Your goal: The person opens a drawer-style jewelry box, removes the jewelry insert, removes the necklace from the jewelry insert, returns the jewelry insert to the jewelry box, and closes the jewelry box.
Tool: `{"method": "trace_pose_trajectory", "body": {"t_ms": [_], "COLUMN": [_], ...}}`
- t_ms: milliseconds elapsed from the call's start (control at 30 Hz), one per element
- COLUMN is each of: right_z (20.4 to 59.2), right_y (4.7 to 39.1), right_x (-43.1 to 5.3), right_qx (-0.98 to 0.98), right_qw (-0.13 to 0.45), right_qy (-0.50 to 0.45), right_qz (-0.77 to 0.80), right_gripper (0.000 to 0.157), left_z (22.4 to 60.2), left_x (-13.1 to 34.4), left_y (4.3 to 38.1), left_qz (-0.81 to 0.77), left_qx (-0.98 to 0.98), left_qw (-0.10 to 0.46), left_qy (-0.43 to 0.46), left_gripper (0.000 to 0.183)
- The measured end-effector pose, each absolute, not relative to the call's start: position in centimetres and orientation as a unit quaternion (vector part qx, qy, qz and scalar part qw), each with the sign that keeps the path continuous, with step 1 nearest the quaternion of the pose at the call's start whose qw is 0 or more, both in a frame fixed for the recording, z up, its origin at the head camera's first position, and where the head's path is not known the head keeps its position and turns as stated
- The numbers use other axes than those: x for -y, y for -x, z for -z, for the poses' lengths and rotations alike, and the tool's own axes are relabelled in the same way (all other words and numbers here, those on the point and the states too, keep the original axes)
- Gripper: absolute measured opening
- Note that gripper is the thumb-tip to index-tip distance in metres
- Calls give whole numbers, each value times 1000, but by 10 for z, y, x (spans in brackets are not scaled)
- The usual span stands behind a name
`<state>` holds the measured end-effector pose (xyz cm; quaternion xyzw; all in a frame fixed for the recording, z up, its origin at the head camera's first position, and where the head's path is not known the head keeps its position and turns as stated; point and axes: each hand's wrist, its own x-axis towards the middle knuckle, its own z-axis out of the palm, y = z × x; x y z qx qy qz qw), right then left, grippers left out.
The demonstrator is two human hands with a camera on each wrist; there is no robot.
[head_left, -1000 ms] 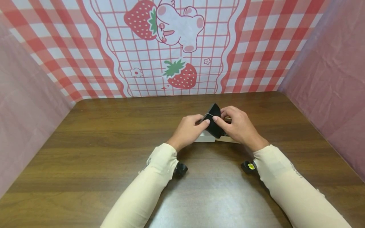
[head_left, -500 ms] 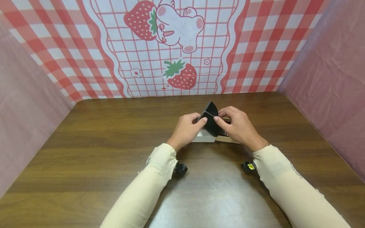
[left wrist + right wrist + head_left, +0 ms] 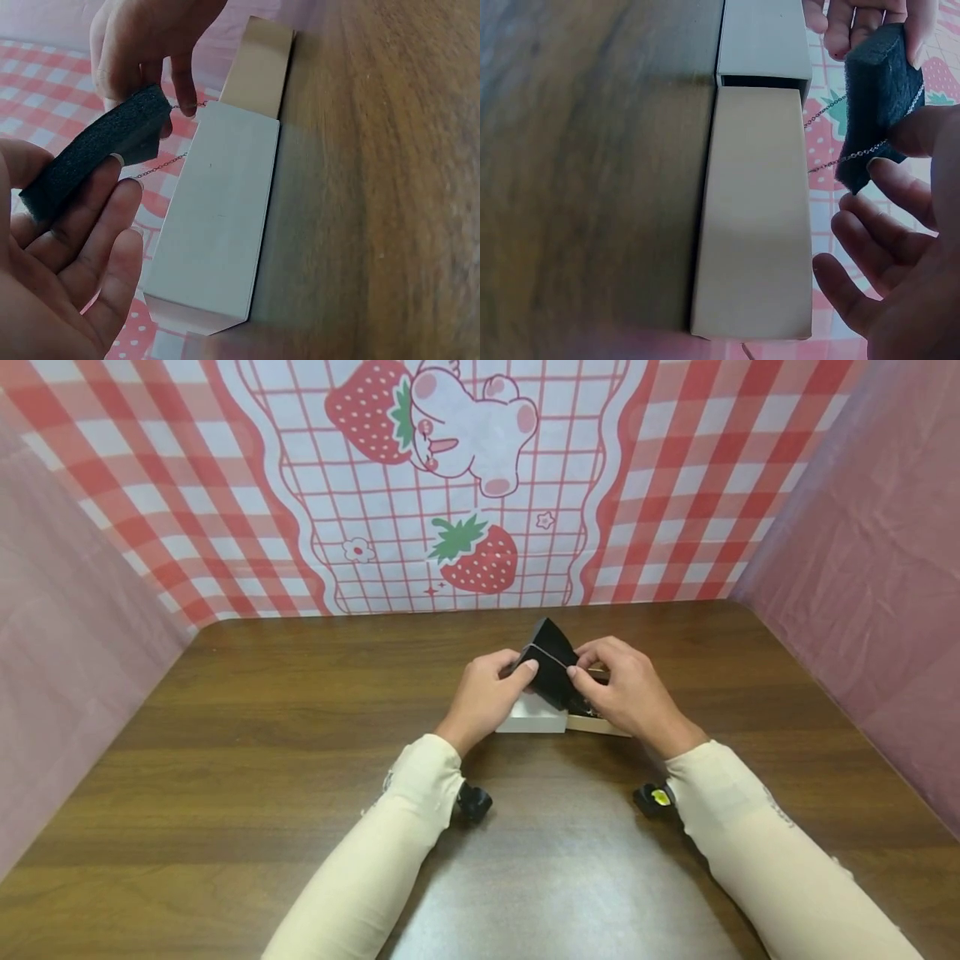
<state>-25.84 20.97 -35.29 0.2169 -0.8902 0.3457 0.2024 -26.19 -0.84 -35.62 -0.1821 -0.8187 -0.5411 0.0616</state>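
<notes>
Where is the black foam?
In the head view, the black foam is just right of centre, between the left fingers and right fingers, above the white box.

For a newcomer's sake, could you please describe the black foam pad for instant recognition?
On the brown wood-grain table, find the white rectangular box. Just above it, the left hand grips the black foam pad. Its dark surface, crossed by a thin silvery metal chain, contrasts with the pale box.

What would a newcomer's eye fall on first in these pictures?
Probably the strawberry-printed cloth behind the table. Next, the dark pad in the left hand, with a thin chain running across it to the right hand. Below it, a white box and tan tray meet end to end.
</notes>
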Motion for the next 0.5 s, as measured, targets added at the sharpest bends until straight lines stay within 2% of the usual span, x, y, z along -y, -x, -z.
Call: {"method": "trace_pose_trajectory", "body": {"t_ms": [500], "right_z": [354], "right_y": [258], "right_x": [-212], "right_qx": [901], "right_qw": [174], "right_qy": [-228], "right_qz": [-325], "right_gripper": [17], "left_z": [356], "left_x": [12], "left_y": [264], "left_qz": [582], "left_qx": [792], "left_qw": [54], "left_qy": [178], "left_gripper": [24]}}
